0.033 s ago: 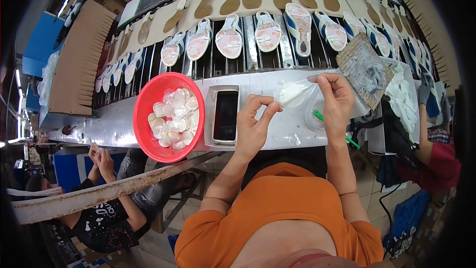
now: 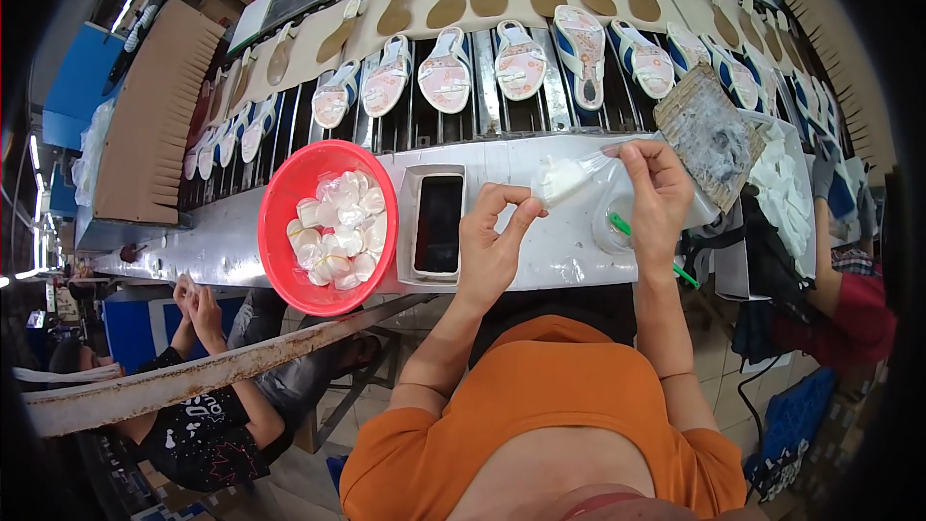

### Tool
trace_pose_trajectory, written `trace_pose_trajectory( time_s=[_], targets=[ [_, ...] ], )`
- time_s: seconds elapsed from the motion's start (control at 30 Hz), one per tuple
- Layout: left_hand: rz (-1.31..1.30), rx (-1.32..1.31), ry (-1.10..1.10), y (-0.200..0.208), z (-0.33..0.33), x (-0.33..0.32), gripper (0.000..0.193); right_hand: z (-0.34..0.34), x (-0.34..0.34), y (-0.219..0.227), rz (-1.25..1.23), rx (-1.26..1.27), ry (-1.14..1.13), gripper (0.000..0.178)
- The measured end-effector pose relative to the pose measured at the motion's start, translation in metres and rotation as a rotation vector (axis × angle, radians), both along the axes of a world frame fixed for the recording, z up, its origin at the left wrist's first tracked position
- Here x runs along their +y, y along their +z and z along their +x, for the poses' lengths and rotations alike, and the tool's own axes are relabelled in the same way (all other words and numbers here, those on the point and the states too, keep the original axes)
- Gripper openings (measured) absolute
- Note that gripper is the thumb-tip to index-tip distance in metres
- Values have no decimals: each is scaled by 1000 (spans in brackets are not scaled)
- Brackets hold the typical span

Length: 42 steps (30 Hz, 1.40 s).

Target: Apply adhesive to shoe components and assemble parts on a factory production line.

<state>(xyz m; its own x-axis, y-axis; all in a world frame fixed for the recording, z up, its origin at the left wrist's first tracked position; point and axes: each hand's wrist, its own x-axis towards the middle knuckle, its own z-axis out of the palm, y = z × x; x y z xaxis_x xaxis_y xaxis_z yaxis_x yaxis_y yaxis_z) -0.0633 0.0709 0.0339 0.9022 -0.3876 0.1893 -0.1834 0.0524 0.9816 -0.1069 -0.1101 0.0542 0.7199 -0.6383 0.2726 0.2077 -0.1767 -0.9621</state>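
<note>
White pad pinched between both my hands above the metal ledge.
Head view: my left hand [image 2: 494, 236] nips the white pad's [image 2: 562, 178] near corner, my right hand [image 2: 658, 195] closes on its clear wrapper; red bowl [image 2: 285, 195] of pads sits left, phone [image 2: 439, 224] between.

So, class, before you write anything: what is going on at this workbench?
A person in an orange top works at a metal ledge beside a conveyor of sandals. Both hands hold a small white piece in clear wrapping: the left hand pinches its near end, the right hand its far end. A red bowl of similar white pieces sits to the left, a dark phone in a tray beside it.
</note>
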Motion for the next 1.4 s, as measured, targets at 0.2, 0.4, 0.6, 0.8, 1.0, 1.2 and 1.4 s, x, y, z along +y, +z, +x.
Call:
trace_pose_trajectory(
  time_s=[0.2,0.4,0.6,0.8,1.0,1.2,1.4],
  targets=[
    [-263,99,196,0,8,22,11,-28,-23,24,-53,-19,-104,13],
    [-219,49,214,-10,9,15,11,-42,27,30,-709,221,718,42],
    [-124,-78,257,-9,5,10,12,-32,32,39,-698,14,370,22],
    [-19,-221,218,2,-4,-4,8,-11,36,34,-682,-80,261,21],
    [36,-325,197,0,-3,-9,7,-11,26,21,-473,45,332,19],
    [258,-514,263,0,3,-11,7,-6,30,21,-953,-52,172,10],
    [356,-646,235,6,2,-7,7,-2,22,18,-920,56,257,10]
  ],
)
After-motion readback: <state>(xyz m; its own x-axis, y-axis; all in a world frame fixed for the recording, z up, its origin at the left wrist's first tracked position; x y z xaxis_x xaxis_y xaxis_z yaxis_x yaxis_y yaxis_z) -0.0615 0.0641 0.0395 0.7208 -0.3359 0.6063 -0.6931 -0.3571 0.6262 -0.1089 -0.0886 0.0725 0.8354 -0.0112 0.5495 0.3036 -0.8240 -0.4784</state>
